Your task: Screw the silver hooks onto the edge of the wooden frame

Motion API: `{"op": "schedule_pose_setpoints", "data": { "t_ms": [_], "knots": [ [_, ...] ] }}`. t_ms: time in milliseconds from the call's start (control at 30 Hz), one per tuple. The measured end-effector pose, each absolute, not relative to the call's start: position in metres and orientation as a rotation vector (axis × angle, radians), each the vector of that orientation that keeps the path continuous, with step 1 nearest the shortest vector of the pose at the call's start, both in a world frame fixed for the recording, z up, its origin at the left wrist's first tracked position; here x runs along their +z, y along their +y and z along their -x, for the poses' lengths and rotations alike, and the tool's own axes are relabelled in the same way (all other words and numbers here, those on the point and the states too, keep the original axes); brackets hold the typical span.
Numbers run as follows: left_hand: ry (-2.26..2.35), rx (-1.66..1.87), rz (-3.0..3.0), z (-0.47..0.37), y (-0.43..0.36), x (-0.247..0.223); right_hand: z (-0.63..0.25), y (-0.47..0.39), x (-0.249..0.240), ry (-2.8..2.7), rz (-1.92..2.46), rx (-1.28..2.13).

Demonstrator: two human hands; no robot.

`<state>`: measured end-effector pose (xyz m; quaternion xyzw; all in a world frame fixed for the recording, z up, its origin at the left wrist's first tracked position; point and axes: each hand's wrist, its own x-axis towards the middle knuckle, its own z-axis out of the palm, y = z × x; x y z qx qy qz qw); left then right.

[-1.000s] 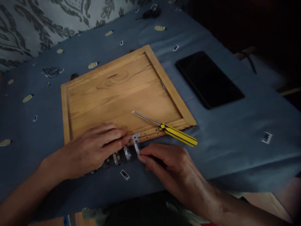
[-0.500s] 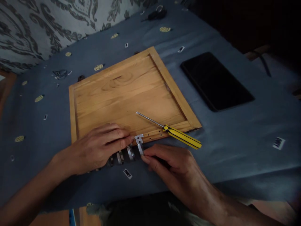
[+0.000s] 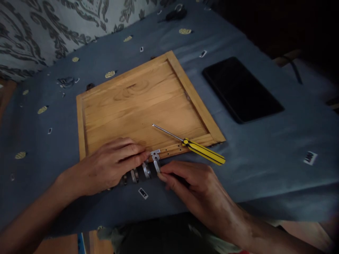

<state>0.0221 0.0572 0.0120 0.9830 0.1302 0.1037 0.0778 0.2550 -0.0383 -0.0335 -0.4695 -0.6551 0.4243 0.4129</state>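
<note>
Since the earlier frame only the view has shifted slightly; the left hand (image 3: 109, 165), the right hand (image 3: 196, 180) and the metal bracket (image 3: 157, 165) keep their places at the near edge of the wooden panel (image 3: 124, 114). With the right grip, the person pinches the bracket's lower end. The left hand lies over this same edge, fingertips at the bracket — whether its grip holds something, I cannot tell. Similar metal pieces (image 3: 146, 170) are just beside. A yellow screwdriver (image 3: 185, 142) lies across the panel's edge, upon the cloth-covered worktop (image 3: 265, 158).
</note>
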Motion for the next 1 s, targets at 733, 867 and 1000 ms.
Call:
{"op": "schedule_pose_setpoints", "data": {
  "t_ms": [733, 867, 1000],
  "knots": [
    [0.419, 0.142, -2.923, -0.0215, 0.0515, 0.0165, -0.2532, -0.0377, -0.0344, -1.629, 1.231, 1.115],
    [0.434, 0.120, -2.910, -0.0215, 0.0517, 0.0170, -0.2540, -0.0393, -0.0330, -1.637, 1.249, 1.110],
    [0.425, 0.156, -2.923, -0.0224, 0.0518, 0.0160, -0.2537, -0.0392, -0.0333, -1.637, 1.237, 1.106]
  ]
}}
